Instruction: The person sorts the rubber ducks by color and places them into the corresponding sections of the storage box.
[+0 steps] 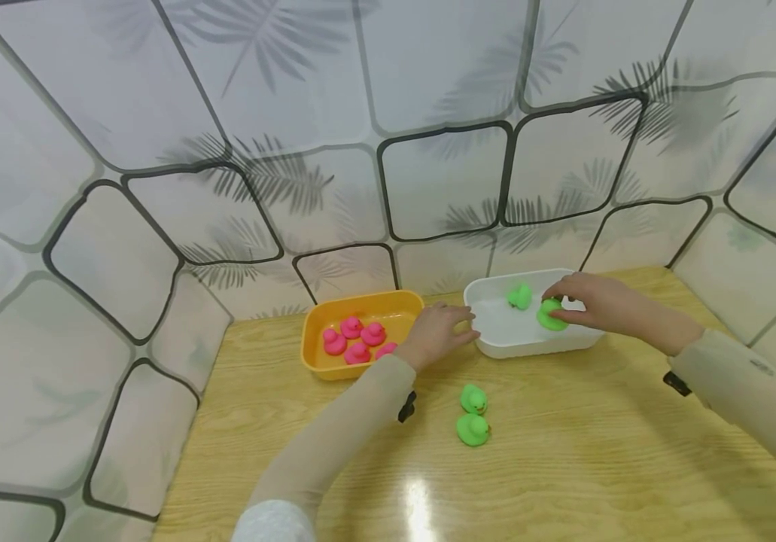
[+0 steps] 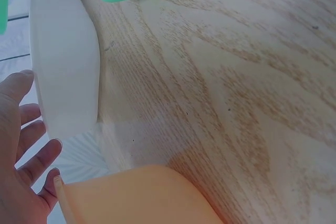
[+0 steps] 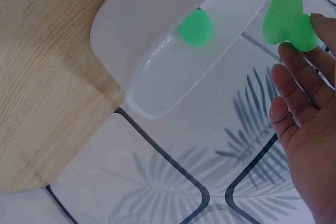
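Note:
My right hand [image 1: 591, 301] pinches a green rubber duck [image 1: 552, 315] between thumb and fingers, over the white bin [image 1: 496, 342]. In the right wrist view this duck [image 3: 283, 17] is held by its head, above the bin's rim. Another green duck [image 1: 519, 296] sits inside the white bin. My left hand [image 1: 436, 331] is between the two bins, fingers loosely extended, holding nothing. The left wrist view has its thumb [image 2: 20, 83] right at the white bin's rim, with the little finger beside the edge of the orange bin [image 2: 142, 198].
Several pink ducks [image 1: 357, 354] lie in the orange bin [image 1: 313, 365], partly hidden by my left hand. Two green ducks [image 1: 473, 430] sit together on the wooden table [image 1: 564, 467] in front of the bins. A patterned wall [image 1: 442, 181] rises behind and at both sides.

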Demonstrator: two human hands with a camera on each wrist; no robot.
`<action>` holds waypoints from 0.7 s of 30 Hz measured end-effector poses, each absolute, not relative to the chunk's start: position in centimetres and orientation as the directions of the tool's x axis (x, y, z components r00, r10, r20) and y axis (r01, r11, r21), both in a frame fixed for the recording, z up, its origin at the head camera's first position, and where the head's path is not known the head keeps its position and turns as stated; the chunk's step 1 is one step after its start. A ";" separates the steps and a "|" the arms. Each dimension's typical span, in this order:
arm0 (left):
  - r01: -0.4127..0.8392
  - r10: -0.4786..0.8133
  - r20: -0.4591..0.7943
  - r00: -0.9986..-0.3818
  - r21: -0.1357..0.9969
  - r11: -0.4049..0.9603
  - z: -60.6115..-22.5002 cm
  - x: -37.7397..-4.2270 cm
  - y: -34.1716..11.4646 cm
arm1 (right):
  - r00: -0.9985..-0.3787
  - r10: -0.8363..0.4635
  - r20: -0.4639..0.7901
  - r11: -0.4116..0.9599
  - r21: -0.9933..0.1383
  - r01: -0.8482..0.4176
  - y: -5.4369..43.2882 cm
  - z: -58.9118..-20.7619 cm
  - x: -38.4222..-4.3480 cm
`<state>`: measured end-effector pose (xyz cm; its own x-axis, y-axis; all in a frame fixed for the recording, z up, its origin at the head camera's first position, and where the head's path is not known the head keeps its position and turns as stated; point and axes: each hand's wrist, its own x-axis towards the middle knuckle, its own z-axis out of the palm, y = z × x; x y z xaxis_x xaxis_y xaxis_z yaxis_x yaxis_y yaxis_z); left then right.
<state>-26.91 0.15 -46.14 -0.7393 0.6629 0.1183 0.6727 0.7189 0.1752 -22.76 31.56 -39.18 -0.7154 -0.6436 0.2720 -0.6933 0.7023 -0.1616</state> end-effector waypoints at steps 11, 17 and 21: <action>0.672 0.663 0.120 -0.739 0.193 0.715 -46.3 -27.0 0.1 | -0.759 -0.607 0.236 0.746 -0.160 -0.647 32.6 -38.9 -24.2; 0.671 0.664 0.112 -0.740 0.190 0.716 -46.1 -26.9 0.2 | -0.800 -0.571 0.182 0.779 -0.186 -0.599 33.0 -38.6 -24.7; 0.669 0.663 0.106 -0.741 0.192 0.718 -46.0 -26.9 0.2 | -0.824 -0.546 0.151 0.800 -0.200 -0.566 33.1 -38.5 -24.8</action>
